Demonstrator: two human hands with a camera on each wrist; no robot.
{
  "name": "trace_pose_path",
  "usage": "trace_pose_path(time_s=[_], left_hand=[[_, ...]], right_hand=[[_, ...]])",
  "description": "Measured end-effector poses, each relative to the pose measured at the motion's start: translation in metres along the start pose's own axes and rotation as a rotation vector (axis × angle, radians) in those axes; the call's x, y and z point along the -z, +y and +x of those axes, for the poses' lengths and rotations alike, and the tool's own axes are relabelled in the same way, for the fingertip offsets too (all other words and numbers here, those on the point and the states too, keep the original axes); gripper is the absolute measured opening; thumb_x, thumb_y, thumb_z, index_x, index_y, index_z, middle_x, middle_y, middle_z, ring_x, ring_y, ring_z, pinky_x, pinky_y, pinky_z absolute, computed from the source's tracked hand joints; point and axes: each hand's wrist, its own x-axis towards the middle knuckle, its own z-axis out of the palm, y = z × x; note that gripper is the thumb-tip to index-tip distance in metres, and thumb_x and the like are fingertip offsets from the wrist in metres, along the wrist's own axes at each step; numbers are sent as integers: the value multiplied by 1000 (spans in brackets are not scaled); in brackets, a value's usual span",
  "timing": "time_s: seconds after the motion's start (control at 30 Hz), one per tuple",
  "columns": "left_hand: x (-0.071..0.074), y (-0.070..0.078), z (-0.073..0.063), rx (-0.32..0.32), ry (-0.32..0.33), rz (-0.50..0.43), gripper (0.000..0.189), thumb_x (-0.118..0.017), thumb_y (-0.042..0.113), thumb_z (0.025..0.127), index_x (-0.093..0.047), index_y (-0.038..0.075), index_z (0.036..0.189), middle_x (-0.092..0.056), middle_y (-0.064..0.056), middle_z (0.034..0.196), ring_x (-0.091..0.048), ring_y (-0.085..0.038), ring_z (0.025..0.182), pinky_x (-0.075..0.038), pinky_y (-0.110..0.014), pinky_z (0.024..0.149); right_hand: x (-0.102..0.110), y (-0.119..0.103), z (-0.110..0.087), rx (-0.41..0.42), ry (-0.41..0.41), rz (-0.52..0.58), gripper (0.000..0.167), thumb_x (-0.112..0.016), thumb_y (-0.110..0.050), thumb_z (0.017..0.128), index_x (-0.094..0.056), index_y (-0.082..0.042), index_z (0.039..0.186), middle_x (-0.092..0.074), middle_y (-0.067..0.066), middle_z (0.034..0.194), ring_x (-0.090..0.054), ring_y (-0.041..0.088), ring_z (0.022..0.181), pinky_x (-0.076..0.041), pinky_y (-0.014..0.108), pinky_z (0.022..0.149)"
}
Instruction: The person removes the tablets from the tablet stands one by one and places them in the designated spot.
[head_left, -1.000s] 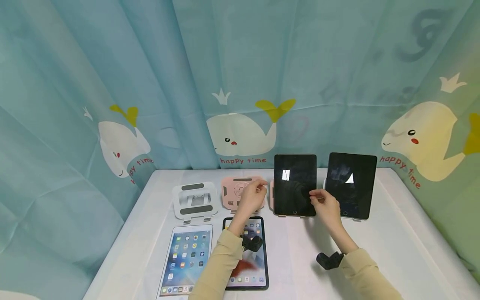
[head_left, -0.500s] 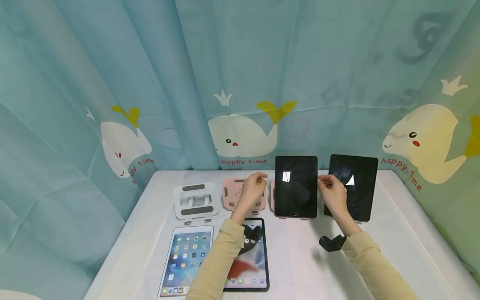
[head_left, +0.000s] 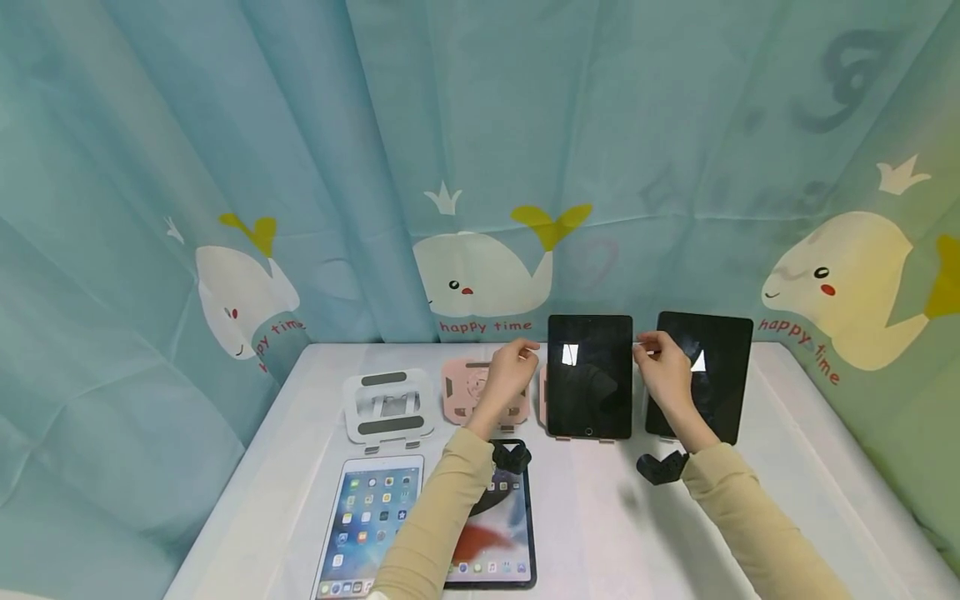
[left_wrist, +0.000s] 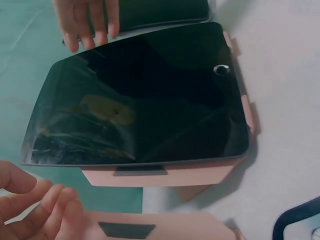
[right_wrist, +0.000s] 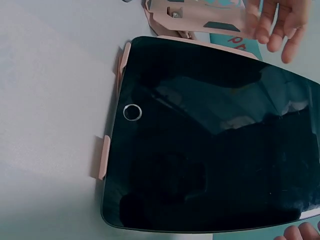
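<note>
A black tablet [head_left: 589,379] leans upright on a pink stand [left_wrist: 200,172], whose two small lips show under its lower edge in both wrist views. My left hand [head_left: 512,371] hovers just left of the tablet's upper part, fingers loosely bent, holding nothing. On the other side my right hand [head_left: 666,371] is close to the upper right edge, thumb and fingers apart with nothing between them. Behind the right hand, a second black tablet [head_left: 723,375] leans upright and is partly covered by it.
A second pink stand [head_left: 457,396] stands beside the left hand, and a white stand [head_left: 390,406] farther left. In front lie two lit tablets: a white-framed one [head_left: 371,517] and a black-framed one [head_left: 498,542], partly under the left sleeve. A blue curtain [head_left: 480,167] hangs behind the table.
My right hand has left the lower right part of the middle tablet and risen along its side to the upper edge. The left hand has shifted slightly upward. The tablets stay put.
</note>
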Motion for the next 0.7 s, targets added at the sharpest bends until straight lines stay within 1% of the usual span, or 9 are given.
trace_pose_path(time_s=[0.13, 0.23, 0.3, 0.37, 0.47, 0.57, 0.7], left_hand=[[-1, 4, 6, 15, -6, -6, 30, -50, 12, 94, -63, 7, 121, -64, -10, 103, -35, -7, 49, -30, -19, 45], [-2, 8, 11, 9, -2, 12, 30, -50, 12, 94, -63, 7, 121, -65, -11, 105, -36, -7, 51, -30, -18, 46], [-3, 10, 13, 0, -1, 22, 30, -50, 10, 94, -63, 6, 121, -65, -12, 106, -38, -8, 53, -32, -18, 47], [-4, 12, 16, -6, 1, 37, 29, -51, 11, 94, -64, 6, 120, -66, -12, 107, -41, -8, 57, -34, -18, 49], [-6, 15, 19, -7, 1, 42, 28, -51, 11, 94, -64, 6, 119, -66, -12, 106, -44, -10, 60, -35, -19, 51], [-8, 16, 22, -3, 5, 42, 28, -51, 12, 94, -63, 6, 119, -66, -11, 106, -44, -10, 60, -35, -19, 52], [-10, 17, 25, 1, 11, 32, 29, -51, 11, 94, -63, 5, 120, -66, -12, 106, -46, -11, 63, -37, -20, 56]], right_hand=[[0, -3, 2, 6, -8, -3, 30, -50, -16, 98, -57, 1, 121, -64, 23, 111, -64, 35, 94, -41, 17, 64], [-1, -5, 5, 13, -13, -9, 32, -49, -19, 99, -57, 1, 122, -63, 24, 111, -65, 36, 95, -42, 19, 65], [-2, -6, 7, 11, -24, -16, 35, -47, -23, 100, -56, 1, 124, -63, 24, 113, -65, 37, 97, -45, 20, 65], [-2, -7, 9, 4, -33, -21, 37, -45, -25, 101, -54, 1, 126, -62, 24, 114, -65, 37, 98, -49, 24, 68], [-3, -7, 12, -2, -48, -20, 39, -42, -26, 102, -53, 1, 129, -61, 25, 116, -65, 38, 99, -54, 36, 74], [-3, -9, 13, -1, -61, -13, 40, -41, -25, 103, -51, 1, 130, -60, 26, 118, -64, 39, 99, -54, 45, 78], [-5, -10, 15, 0, -72, -22, 39, -40, -23, 103, -50, 2, 132, -58, 27, 120, -61, 41, 101, -51, 47, 77]])
